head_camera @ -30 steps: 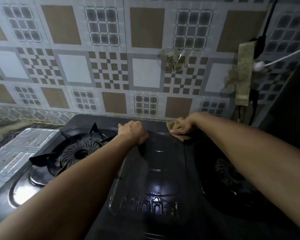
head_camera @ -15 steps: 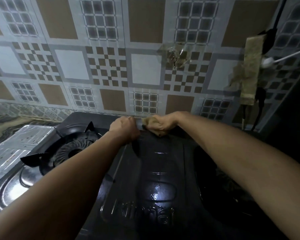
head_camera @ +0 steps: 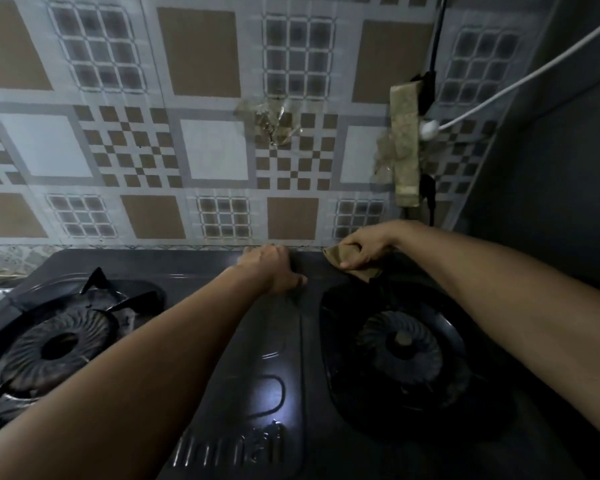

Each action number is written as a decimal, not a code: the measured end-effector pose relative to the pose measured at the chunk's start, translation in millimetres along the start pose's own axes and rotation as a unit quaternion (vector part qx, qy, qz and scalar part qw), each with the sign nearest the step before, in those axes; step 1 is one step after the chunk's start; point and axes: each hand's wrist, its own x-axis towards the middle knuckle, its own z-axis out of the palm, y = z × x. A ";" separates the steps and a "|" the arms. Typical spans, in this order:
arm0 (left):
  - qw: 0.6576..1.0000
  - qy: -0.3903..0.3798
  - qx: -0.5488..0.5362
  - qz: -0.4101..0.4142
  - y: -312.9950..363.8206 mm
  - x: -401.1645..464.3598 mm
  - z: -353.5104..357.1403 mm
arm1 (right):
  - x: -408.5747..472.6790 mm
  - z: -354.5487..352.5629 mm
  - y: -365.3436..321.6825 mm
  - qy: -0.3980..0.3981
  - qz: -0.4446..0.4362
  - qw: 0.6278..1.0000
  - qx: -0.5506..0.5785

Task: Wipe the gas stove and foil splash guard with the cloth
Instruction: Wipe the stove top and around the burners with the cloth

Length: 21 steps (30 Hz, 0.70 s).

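Evidently the stove-top step is the one in hand: the right hand is pressing a bunched brown cloth against the back edge of the black gas stove, just behind the right burner. Its fingers are curling closed around the cloth, with a loose corner sticking out on the side toward the other hand and a fold trailing down toward the burner. The left hand is resting on the raised middle strip of the stove, near the right hand but apart from it; its fingers are bending down at the rear rim and are holding nothing that shows, so it seems to be bracing the stove or the person's reach.

Beyond both sets of fingers the patterned wall covering is rising straight from the stove's back edge; whether this is the foil splash guard is hard to tell in the dim light. Off to the far side of the left hand the left burner is sitting with its pan support in place.

Judging from this, only the rear rim is being worked, and much of the stove looks still to be done. The next move probably calls for dragging the cloth along the rim or down around the right burner's recess, keeping firm pressure while steering the trailing fold clear of the burner head.
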 end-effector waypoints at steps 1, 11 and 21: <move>1.000 -0.007 0.011 0.009 5.7 1.7 0.6 | -5.2 1.9 6.6 0.011 0.002 1.000 0.009; 0.998 -0.055 -0.025 -0.016 36.9 18.0 -4.5 | -54.5 19.9 82.7 0.042 0.124 0.988 0.081; 0.992 -0.122 0.039 0.003 53.2 21.8 4.7 | -94.9 66.0 111.9 0.076 0.230 0.903 0.355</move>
